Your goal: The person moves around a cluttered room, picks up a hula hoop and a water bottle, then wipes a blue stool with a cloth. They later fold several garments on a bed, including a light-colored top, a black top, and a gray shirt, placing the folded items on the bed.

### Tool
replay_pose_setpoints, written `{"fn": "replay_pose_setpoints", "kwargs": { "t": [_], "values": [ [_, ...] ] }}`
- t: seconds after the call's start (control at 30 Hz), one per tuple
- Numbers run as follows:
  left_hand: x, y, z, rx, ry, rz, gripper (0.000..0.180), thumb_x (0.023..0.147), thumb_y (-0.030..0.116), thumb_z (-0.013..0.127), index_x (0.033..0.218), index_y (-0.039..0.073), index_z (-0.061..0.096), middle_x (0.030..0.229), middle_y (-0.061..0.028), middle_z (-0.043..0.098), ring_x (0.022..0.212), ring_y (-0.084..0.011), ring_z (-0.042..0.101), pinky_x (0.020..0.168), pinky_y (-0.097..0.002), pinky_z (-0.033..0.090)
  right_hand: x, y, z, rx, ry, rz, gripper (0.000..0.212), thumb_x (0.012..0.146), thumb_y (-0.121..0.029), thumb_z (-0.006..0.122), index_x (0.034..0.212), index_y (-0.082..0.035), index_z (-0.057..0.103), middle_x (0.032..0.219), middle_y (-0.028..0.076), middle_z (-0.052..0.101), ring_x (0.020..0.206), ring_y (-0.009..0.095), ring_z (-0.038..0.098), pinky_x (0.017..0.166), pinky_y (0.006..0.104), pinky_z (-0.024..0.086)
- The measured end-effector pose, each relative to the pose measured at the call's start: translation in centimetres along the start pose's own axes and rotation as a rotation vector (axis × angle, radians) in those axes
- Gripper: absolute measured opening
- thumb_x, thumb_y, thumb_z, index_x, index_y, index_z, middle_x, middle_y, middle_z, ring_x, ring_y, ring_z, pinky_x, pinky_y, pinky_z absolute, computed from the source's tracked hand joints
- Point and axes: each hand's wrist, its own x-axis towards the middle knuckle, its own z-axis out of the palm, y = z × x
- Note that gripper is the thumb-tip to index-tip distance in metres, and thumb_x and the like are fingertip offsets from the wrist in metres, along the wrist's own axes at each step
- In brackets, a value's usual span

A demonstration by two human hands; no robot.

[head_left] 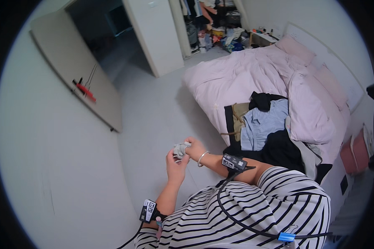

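Grey bundle (pixel 180 150), crumpled, long axis unclear

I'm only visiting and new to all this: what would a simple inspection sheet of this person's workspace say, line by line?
Surface: no worktop under the hands, which are held up over the grey floor; a bed with pink bedding stands to the right.
Job's things: a small, crumpled grey bundle; its exact kind is unclear.
Clutter: a light blue-grey garment lies among dark clothes on the bed; more clothes are heaped in the background.
Grip: left hand and right hand both on the bundle.
Cables: a black cable crosses the striped shirt.
Surroundings: open door, pale wall; other people: nothing seen.
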Motion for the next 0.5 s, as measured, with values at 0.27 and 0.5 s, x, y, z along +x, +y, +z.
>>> {"fn": "replay_pose_setpoints", "kwargs": {
  "t": [0.27, 0.5],
  "values": [
    [22.7, -2.1, 6.0, 0.261, -0.437, 0.01, 0.041, 0.077, 0.01, 0.053, 0.117, 0.002, 0.047, 0.11, -0.0189, 0.055, 0.097, -0.0302, 0.056, 0.082, -0.0354, 0.045, 17.2, 2.8, -3.9, 0.104, 0.185, 0.059, 0.016, 0.073, -0.012, 0.06, 0.086, -0.001, 0.061, 0.07, 0.007, 0.06, 0.061, 0.013, 0.057, 0.058, 0.0274, 0.046],
    [43.4, -4.3, 7.8, 0.352, -0.383, -0.001, 0.035, 0.076, 0.004, 0.046, 0.11, 0.001, 0.053, 0.098, -0.0182, 0.061, 0.091, -0.0302, 0.059, 0.081, -0.0361, 0.045, 37.8, 3.4, -4.3, 0.647, -0.076, 0.32, 0.019, 0.082, -0.01, 0.054, 0.1, -0.004, 0.056, 0.088, 0.002, 0.059, 0.076, 0.012, 0.056, 0.069, 0.0246, 0.045]
  ]
}}
